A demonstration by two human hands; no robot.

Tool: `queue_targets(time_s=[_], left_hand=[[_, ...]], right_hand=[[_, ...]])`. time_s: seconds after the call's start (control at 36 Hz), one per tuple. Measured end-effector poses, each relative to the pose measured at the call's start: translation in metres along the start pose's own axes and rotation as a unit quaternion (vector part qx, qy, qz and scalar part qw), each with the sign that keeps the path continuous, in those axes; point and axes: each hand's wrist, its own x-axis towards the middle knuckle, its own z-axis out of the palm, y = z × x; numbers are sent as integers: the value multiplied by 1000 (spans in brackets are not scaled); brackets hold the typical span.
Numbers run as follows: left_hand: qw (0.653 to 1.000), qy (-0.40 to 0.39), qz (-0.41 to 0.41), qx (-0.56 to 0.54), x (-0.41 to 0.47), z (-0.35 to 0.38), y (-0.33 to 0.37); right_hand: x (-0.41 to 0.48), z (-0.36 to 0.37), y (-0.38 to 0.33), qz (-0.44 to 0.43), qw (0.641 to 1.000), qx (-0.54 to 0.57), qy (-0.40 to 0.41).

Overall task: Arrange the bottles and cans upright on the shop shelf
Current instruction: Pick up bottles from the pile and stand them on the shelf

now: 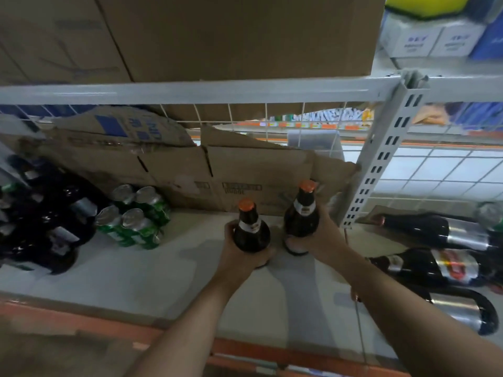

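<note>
- On the white shelf (122, 281), close to its upright post (381, 159), two orange-capped brown bottles are held upright, side by side.
- The left bottle (251, 229) is gripped low on its body by the left hand (239, 257), fingers curled round it.
- The right bottle (301, 213) is clasped likewise by the right hand (324, 240).
- Such low grips are likely chosen so the bases can be set down flat.
- Right of the post, dark bottles (435, 232) are seen lying on their sides, and green cans (136, 216) are stood at the left.

We list, taking the grey slotted upright (379, 159) as our mark:
- left of it: flattened cardboard (245, 170), standing on edge
- upper left: wire mesh (266, 118), then large brown cartons (231, 34)
- upper right: white printed boxes (416, 39) and a yellow item (424, 2)
- right: pale floor tiles (449, 170)
</note>
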Motion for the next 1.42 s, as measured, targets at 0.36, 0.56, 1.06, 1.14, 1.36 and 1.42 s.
queue_targets(time_s=[0.36, 0.56, 1.06, 1.14, 1.36, 1.42], left_hand=[[996, 53, -15, 70, -3, -61, 5], [985, 168, -10, 30, -56, -181, -7], [999, 45, 13, 1, -33, -302, -20], [999, -28, 36, 2, -13, -267, -8], [991, -131, 34, 23, 26, -172, 4], [991, -129, 24, 20, 32, -159, 5]], right_hand=[[-5, 64, -42, -28, 999, -5, -40], [-14, 143, -135, -82, 985, 71, -136], [-57, 241, -214, -52, 995, 6, -86], [-66, 206, -203, 12, 1000, 22, 9], [-101, 113, -162, 59, 988, 35, 137], [-90, 107, -144, 81, 983, 41, 160]])
